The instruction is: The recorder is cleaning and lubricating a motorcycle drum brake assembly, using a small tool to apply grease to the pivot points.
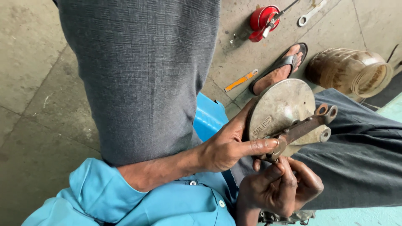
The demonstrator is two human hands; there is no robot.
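Concrete floor [37, 83], red oil can [261, 21], spanner [310, 13], orange-handled tool [241, 80], perhaps a worn drum [349, 71]

One metal disc [279, 109], one wrench [312, 12]

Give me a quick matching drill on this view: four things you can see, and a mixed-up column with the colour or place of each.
Things:
1. oil can
2. spanner
3. round metal plate
4. jar

Descriptions:
A. lying on its side on the floor, at right
B. red
C. held on the lap by the left hand
D. silver, on the floor at the top edge

Pairs: 1-B, 2-D, 3-C, 4-A
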